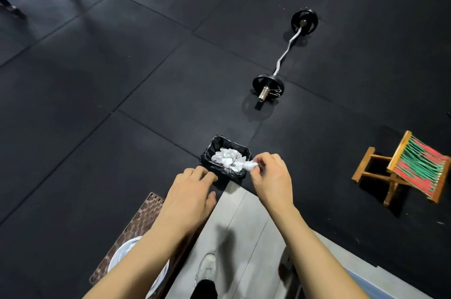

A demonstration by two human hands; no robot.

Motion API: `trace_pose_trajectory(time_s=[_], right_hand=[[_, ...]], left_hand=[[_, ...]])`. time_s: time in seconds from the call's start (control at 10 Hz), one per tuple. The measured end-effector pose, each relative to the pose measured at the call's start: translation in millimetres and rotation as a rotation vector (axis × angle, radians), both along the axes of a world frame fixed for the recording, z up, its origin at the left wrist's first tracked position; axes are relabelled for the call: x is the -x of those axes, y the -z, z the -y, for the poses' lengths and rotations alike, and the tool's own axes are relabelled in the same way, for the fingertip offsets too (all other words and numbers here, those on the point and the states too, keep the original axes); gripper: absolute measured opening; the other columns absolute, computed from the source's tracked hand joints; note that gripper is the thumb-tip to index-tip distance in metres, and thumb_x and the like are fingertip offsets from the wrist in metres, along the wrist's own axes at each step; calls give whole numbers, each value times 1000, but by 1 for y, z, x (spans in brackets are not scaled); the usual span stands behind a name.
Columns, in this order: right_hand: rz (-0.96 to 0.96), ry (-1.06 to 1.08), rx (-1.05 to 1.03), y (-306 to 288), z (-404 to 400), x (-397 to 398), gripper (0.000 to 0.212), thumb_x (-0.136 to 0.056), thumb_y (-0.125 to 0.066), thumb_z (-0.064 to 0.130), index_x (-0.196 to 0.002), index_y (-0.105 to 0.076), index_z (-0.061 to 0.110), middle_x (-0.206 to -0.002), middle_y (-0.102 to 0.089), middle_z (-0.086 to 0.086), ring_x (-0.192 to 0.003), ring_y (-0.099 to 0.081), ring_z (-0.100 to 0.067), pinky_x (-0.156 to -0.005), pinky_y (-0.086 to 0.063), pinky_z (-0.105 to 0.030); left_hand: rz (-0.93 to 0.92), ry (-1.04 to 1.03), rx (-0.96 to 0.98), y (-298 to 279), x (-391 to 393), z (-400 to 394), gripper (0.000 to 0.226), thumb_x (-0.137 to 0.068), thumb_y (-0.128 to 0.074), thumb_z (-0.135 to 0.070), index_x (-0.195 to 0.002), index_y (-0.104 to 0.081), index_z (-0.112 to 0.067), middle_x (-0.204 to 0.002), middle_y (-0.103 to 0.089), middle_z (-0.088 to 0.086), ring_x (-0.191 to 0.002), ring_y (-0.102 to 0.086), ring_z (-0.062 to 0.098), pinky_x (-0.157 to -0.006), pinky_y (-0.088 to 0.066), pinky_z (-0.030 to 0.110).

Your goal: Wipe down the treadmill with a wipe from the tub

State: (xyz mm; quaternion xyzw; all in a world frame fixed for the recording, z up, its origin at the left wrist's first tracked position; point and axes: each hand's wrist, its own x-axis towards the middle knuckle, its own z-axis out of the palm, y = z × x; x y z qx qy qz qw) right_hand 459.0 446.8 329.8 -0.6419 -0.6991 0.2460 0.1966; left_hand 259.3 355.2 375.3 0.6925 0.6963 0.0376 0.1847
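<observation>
The right hand [269, 174] pinches a scrunched-up white wipe [250, 165] in its fingertips, right over the edge of the little black bin [207, 156] on the floor. The bin already has white wipes in it. The left hand [189, 191] is loose and holds nothing; its fingers hang just beside the near side of the bin.

This looks like throwing the used wipe away. To do it well, move the wipe a bit more over the middle of the bin, then let go, so it drops inside and not on the floor. Keep the left hand out of the way. The tub [127, 257] sits low on the left, partly hidden by the arm. The treadmill is not clearly in view
</observation>
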Motion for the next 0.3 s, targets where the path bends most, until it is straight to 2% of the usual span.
trace_pose_trajectory(time_s=[0.1,0.2,0.3], right_hand=[[-6,30,36,31,-33,12,9,-89,-62,16,-96,-62,21,-89,-51,7,-89,-52,-21,-75,-45,-36],[-59,41,115,59,-60,19,12,-94,-62,25,-105,-64,25,-95,-53,9,-93,-56,-18,-77,-45,-33],[-54,24,155,72,-73,15,28,-96,-61,30,-124,-62,26,-110,-58,6,-105,-55,-15,-87,-46,-31]], left_hand=[[7,0,24,27,3,-30,33,-86,-54,-34,-114,-68,-23,-110,-63,-3,-95,-61,28,-80,-52,42],[19,27,47,46,4,-57,34,-94,-54,-33,-124,-63,-24,-121,-59,-3,-107,-57,28,-91,-47,41],[5,16,32,53,6,-77,35,-98,-53,-34,-131,-58,-24,-128,-55,-4,-115,-51,26,-98,-42,40]])
